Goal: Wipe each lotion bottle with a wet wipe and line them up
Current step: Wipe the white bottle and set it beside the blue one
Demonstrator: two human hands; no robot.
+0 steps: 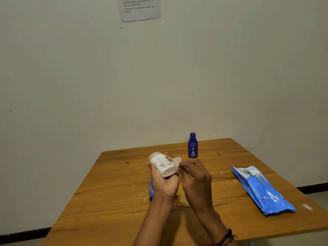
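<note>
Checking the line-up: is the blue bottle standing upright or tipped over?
Upright. The blue bottle stands on its base on the table, cap up, untouched by either hand.

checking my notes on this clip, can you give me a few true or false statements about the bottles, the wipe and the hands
1. The left hand holds the white bottle above the table. True.
2. The blue bottle lies on its side. False: it stands upright.
3. The right hand pinches the wipe against the white bottle. True.
4. The wipes pack lies left of the hands. False: it lies to their right.
</note>
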